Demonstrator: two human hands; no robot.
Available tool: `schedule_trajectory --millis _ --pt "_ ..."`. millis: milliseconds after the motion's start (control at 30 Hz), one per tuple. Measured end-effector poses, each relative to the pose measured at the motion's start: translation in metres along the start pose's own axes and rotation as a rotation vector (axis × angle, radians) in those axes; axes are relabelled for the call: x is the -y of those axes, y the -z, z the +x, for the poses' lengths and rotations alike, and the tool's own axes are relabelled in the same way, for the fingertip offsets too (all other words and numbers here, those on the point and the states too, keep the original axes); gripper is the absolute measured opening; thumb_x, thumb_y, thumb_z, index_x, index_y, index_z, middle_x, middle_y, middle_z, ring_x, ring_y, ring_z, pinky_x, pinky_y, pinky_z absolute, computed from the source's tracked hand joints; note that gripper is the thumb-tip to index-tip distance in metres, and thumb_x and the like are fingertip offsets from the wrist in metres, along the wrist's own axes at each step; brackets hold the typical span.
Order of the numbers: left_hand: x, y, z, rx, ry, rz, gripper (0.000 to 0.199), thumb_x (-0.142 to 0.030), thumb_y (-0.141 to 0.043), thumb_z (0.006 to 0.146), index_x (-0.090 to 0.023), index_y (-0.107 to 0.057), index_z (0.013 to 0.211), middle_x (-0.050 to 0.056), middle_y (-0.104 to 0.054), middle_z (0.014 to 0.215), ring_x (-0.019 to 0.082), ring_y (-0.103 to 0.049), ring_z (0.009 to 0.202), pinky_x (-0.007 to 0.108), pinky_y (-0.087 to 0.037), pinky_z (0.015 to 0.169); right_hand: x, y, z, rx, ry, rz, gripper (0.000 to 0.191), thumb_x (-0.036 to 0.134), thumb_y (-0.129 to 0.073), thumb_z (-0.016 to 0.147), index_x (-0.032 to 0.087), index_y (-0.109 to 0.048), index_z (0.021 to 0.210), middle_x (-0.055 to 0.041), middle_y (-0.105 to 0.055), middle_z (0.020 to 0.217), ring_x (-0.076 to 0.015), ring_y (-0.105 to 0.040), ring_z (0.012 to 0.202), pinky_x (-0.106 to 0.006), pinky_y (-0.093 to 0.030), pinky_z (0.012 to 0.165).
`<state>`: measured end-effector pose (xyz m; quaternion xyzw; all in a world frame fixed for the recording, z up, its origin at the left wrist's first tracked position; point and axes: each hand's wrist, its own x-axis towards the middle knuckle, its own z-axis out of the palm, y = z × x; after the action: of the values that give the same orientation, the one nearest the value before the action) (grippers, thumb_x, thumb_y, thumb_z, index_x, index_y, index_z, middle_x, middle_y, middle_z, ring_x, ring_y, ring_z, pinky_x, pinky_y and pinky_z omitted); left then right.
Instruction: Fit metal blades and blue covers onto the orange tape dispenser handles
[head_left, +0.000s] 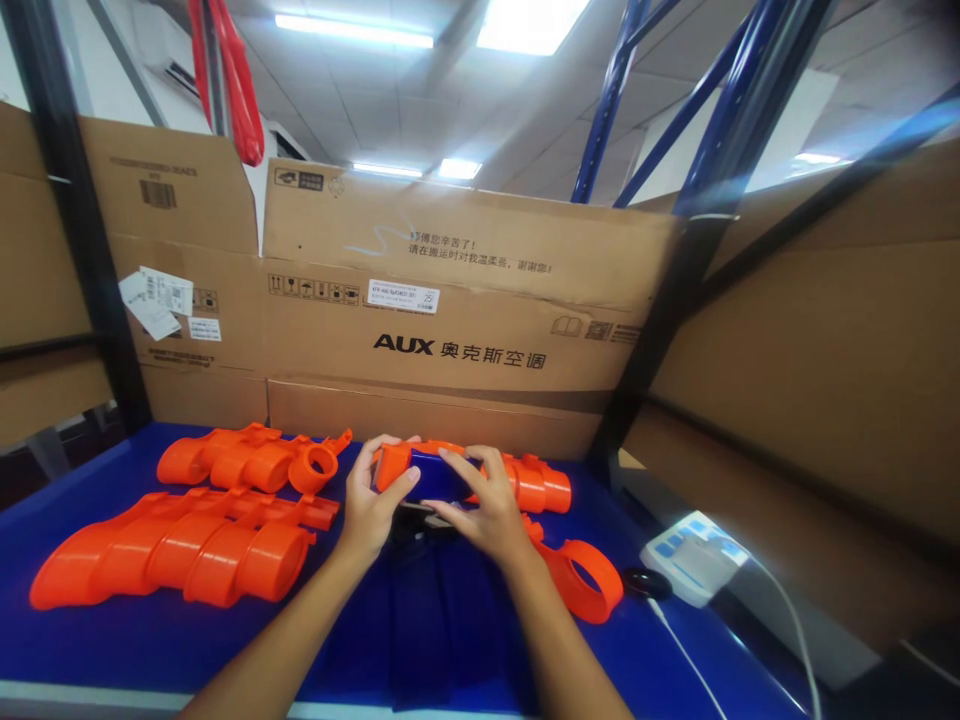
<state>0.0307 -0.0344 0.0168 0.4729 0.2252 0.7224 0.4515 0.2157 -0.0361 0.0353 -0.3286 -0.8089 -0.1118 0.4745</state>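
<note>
Blue tabletop [105, 655], worker's two bare hands at center. Far L, front: long row of orange curved pieces [165, 560], nested one against the next, lying on the tabletop. Behind it: shorter orange row [244, 465], w/ an orange ring [304, 470] at its R end, opening toward the person. Upper L: red bag [232, 90], hanging. Center: L hand [373, 510] pinches the L end of an orange-and-blue piece [435, 475], thumb on its front, fingers curled behind; the piece is held up above the tabletop. R hand [495, 510] grips its R side, fingers spread along the top, thumb at the lower edge. Dark items below the hands: too blurred to ID. Behind: cardboard panel [330, 330], printed "AUX". R of center, partly behind R hand: another orange row [536, 485]; nearer, an orange loop [570, 590]. Far R: black rounded object [646, 583], just beside white power strip [694, 560] w/ white cable [795, 625].
</note>
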Motion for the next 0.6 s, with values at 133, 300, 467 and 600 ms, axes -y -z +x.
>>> schedule_trajectory --millis 133,300,467,600 --pt "0.006 0.002 0.002 -0.014 -0.026 0.010 0.053 -0.034 -0.084 0.072 -0.023 -0.055 0.115 0.011 -0.072 0.121 0.030 -0.066 0.117 0.047 -0.048 0.104 0.000 -0.001 0.000 -0.015 0.013 -0.006 0.071 0.044 -0.081 0.079 0.030 -0.053 0.143 -0.0124 -0.055 0.115 -0.0310 -0.057 0.106 -0.050 -0.054 0.090" --pt "0.010 0.004 0.004 0.006 -0.041 0.040 0.055 -0.038 -0.082 0.073 -0.023 -0.054 0.119 0.012 -0.071 0.122 0.030 -0.067 0.115 0.048 -0.049 0.103 0.001 0.000 0.000 -0.011 0.005 -0.004 0.070 0.044 -0.081 0.079 0.028 -0.054 0.142 -0.0132 -0.056 0.117 -0.0315 -0.058 0.107 -0.050 -0.053 0.092" --pt "0.007 0.001 0.000 0.162 -0.093 0.102 0.075 -0.046 -0.076 0.080 -0.023 -0.044 0.144 0.016 -0.061 0.137 0.032 -0.062 0.122 0.046 -0.050 0.102 0.000 -0.003 0.001 -0.102 -0.130 0.174 0.063 0.050 -0.072 0.086 0.026 -0.053 0.141 -0.0131 -0.062 0.121 -0.0319 -0.061 0.110 -0.050 -0.052 0.096" --pt "0.006 0.000 -0.007 0.326 -0.137 0.424 0.083 -0.044 -0.080 0.075 -0.024 -0.045 0.148 0.015 -0.055 0.144 0.034 -0.056 0.128 0.049 -0.048 0.105 -0.007 -0.013 -0.002 -0.186 -0.401 0.485 0.056 0.061 -0.029 0.102 0.026 -0.054 0.138 -0.0112 -0.066 0.125 -0.0300 -0.063 0.117 -0.048 -0.052 0.098"
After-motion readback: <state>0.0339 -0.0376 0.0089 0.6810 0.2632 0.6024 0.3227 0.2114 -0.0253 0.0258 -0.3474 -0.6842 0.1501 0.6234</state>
